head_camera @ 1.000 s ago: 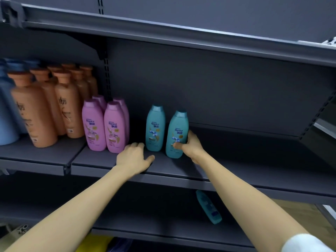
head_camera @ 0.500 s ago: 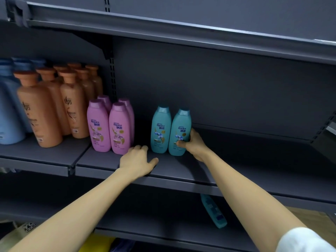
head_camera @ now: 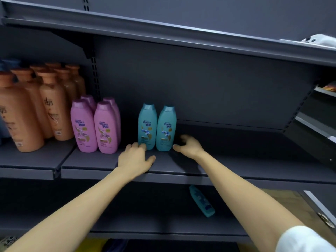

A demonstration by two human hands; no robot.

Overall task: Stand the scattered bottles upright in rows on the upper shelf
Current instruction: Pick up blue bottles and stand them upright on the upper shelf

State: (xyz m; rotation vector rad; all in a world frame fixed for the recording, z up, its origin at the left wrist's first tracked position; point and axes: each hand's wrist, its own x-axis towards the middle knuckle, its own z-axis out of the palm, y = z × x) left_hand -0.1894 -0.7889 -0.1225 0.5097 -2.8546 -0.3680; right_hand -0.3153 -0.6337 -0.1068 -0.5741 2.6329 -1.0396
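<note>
Grey shelf [head_camera: 236,166], left hand [head_camera: 135,158] resting flat, right hand [head_camera: 189,144] spread beside teal bottles [head_camera: 166,128]

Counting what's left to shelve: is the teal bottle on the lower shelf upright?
Tipped. The teal bottle lies on its side on the lower shelf.

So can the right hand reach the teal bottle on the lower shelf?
Probably yes: the right hand holds nothing, and the lying teal bottle has nothing around it on the lower shelf.

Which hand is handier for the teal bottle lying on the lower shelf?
Right. The right hand is open, the lying bottle just below its arm; the left hand is farther off.
</note>
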